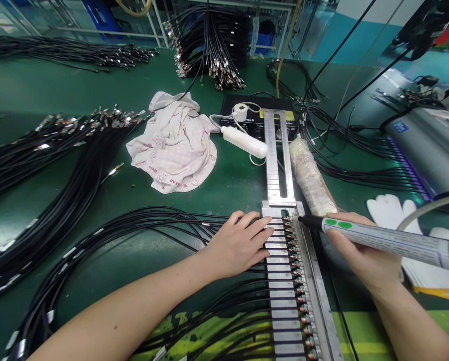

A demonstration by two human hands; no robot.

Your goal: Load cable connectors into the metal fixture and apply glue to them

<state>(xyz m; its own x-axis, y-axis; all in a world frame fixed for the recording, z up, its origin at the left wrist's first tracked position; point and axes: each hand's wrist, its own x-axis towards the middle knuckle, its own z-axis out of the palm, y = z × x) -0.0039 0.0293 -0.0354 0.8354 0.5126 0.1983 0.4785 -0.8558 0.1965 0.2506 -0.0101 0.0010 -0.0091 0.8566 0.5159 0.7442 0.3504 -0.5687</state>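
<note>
My left hand [243, 243] lies flat on a row of black cables, its fingers spread across a slotted metal fixture [280, 298]. The cables [164, 215] sweep in from the left, and their small metal ends sit side by side along the fixture's right edge. My right hand [371, 255] is closed around a marker pen [390, 238] with a white barrel, green dots and a black front end. The pen's tip points left, close to the topmost cable ends; whether it touches them I cannot tell.
A crumpled printed cloth [175, 145] lies behind my left hand. Beyond the fixture stand a black control box [228, 108] and a white handheld tool [245, 142]. White gloves [386, 210] and a grey machine [431, 140] are at right. Bundled cables [85, 150] cover the left.
</note>
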